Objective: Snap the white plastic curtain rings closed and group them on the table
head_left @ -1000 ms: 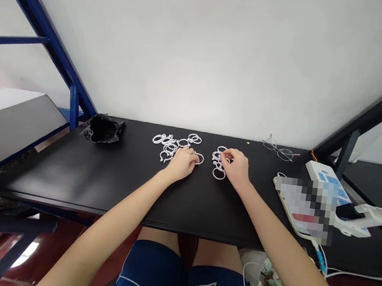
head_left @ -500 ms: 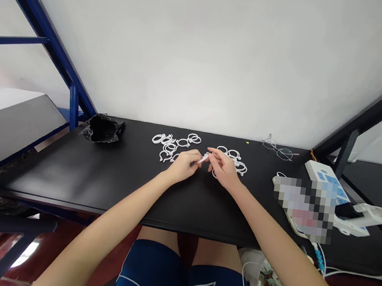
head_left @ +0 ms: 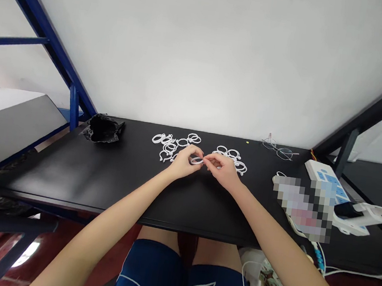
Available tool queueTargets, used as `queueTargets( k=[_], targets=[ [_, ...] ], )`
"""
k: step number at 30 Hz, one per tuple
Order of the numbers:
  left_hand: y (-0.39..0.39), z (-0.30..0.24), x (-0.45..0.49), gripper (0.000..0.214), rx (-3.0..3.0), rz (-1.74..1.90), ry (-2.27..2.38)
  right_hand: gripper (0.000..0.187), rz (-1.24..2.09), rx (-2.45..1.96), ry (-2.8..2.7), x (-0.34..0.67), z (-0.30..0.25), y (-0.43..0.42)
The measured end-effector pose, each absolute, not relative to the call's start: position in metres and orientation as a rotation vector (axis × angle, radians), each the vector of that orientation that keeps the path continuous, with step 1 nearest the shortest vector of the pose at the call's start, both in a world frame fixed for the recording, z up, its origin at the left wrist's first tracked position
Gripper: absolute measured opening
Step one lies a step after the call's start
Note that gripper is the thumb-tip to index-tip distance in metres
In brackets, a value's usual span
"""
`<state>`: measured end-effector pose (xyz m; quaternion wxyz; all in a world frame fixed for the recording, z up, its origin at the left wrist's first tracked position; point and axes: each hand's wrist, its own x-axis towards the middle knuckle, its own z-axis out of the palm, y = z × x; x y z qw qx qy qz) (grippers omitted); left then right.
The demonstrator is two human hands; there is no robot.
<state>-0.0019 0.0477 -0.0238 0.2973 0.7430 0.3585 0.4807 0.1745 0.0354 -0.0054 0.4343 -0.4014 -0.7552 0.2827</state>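
Presently, one white ring (head_left: pixel 197 162) is held just above the table between the two hands, tilted so that it shows as a narrow oval. The left hand (head_left: pixel 184 162) has its thumb and fingers curved about the ring, gripping its left side. The right hand (head_left: pixel 224 168) is pinched narrow, its fingertips meeting the ring's right edge; how firmly they press cannot be told. Just beyond the left hand and to its left lies a loose group of similar rings (head_left: pixel 169 147), some overlapping, several bearing small knobs. A second group (head_left: pixel 233 154) lies beyond and beside the right hand, partly hidden by it. Well to the left of the left hand, a crumpled black bag (head_left: pixel 104 130) stands with its mouth open. To the right of the right hand, and farther off, are eyeglasses (head_left: pixel 284 154), a phone (head_left: pixel 295 208) with its screen obscured, and a white power strip (head_left: pixel 329 180). All rest on the black table (head_left: pixel 112 179).
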Motion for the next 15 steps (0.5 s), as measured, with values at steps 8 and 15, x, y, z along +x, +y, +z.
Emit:
queueTargets(
  k=[8,15],
  targets=[
    [0.043,-0.016,-0.004,0.037,1.977,1.114,1.023,0.015,0.349,-0.871,-1.993,0.176,-0.009,0.038],
    [0.049,-0.016,-0.012,0.036,1.77,0.956,0.903,0.018,0.311,-0.87,-1.972,0.177,-0.011,0.04]
  ],
)
